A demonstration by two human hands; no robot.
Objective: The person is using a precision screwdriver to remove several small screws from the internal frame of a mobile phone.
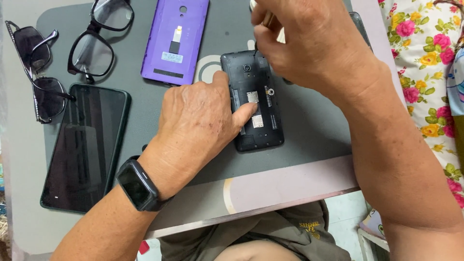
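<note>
A black phone with its back cover off lies face down on a dark grey mat. My left hand presses on it, fingers spread over its left side and middle, holding it down. My right hand hovers over the phone's top edge, closed around a thin tool with a pale handle; its tip meets the phone near the top corner. The removed purple back cover rests inside-up just left of the phone. A black smartwatch is on my left wrist.
A second, larger phone lies screen-up at the left. Clear-lensed black glasses and dark sunglasses sit at the upper left. The table's front edge runs below the mat. Floral fabric lies at the right.
</note>
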